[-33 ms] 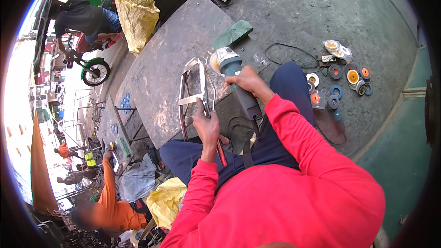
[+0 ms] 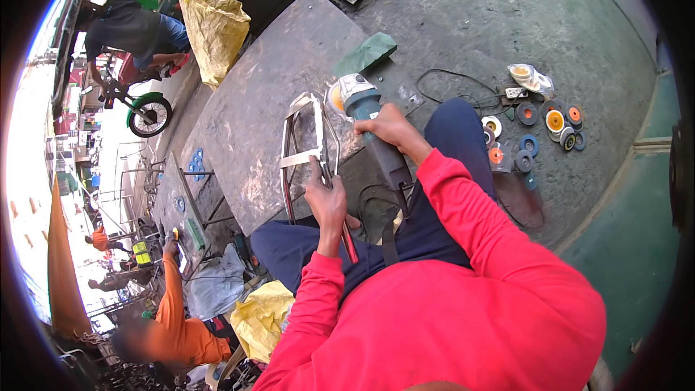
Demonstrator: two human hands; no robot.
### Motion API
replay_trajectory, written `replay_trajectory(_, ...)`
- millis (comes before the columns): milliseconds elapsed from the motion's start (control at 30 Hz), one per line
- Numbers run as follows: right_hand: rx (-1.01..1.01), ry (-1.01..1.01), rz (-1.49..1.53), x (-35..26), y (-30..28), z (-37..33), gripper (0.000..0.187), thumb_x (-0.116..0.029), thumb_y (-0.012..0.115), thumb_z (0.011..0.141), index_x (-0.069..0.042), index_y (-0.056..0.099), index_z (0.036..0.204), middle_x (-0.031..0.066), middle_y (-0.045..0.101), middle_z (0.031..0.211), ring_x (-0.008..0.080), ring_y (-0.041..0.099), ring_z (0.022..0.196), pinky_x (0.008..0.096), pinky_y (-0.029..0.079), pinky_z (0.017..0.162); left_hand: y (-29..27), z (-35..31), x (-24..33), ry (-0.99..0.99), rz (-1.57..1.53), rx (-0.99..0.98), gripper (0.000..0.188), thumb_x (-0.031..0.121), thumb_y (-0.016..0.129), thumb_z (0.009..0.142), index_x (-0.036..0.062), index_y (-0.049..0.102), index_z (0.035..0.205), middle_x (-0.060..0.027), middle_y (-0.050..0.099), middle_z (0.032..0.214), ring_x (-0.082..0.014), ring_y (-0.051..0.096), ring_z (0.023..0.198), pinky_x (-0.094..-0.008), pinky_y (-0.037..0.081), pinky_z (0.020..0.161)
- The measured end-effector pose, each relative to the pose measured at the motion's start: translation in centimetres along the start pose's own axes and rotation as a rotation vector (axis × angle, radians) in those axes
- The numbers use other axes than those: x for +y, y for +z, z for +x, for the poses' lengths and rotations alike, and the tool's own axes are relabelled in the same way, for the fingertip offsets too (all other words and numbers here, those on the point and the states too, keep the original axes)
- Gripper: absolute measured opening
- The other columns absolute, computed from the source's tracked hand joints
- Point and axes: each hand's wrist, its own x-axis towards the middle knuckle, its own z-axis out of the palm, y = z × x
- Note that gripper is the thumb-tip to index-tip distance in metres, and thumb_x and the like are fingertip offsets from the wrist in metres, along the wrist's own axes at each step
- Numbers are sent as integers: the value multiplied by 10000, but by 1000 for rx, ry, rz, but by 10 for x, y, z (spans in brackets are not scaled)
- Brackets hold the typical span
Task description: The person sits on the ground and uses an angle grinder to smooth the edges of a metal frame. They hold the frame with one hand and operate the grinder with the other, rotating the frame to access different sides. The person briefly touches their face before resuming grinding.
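Motorcycle [image 2: 142, 103], yellow sack [image 2: 210, 25], orange-clad co-worker [image 2: 181, 339]

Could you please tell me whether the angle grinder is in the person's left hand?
No, the right hand grips the angle grinder, while the left hand holds the metal frame.

Metal frame [image 2: 295, 159], one: long, narrow, of shiny bent tubes with flat silvery crosspieces; pointing away, its far part over the grey desk [image 2: 253, 112]. Angle grinder [image 2: 365, 106], one: teal-and-dark body, silvery head, pale disc; slanted, disc just right of the frame.
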Motion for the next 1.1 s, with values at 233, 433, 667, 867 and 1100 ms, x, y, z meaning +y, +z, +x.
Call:
replay_trajectory(233,2,-22,-124,-1,1,1,395,-288,812,595,57,645,692,96,633,679,168,583,566,348,464,517,12,-4,3,114,19,78,702,13,615,776,-60,387,1437,-25,491,555,-58,433,507,-271,376,460)
replay_trajectory(433,-26,-7,-124,4,5,2,345,-249,807,602,39,645,702,80,622,685,163,565,563,344,447,510,5,-3,3,47,5,45,691,20,599,783,-42,394,1440,-75,517,588,-106,453,512,-308,390,494)
replay_trajectory(667,11,-43,-228,5,8,0,426,-312,818,595,68,644,681,138,647,681,198,605,574,363,475,531,6,-4,11,1,45,26,689,62,588,788,-24,396,1445,-228,618,663,-234,590,526,-413,466,576)
replay_trajectory(867,50,-54,-201,5,4,2,418,-305,814,597,65,647,696,119,639,674,191,598,566,355,468,531,10,-6,10,47,33,49,692,56,582,792,-27,382,1449,-247,614,659,-291,627,562,-434,468,604)
replay_trajectory(1100,30,-39,-246,5,1,8,476,-348,816,581,83,654,701,159,657,698,224,636,600,372,491,556,11,-12,18,48,51,34,702,36,577,802,-14,358,1467,-240,623,666,-303,627,565,-432,477,615)
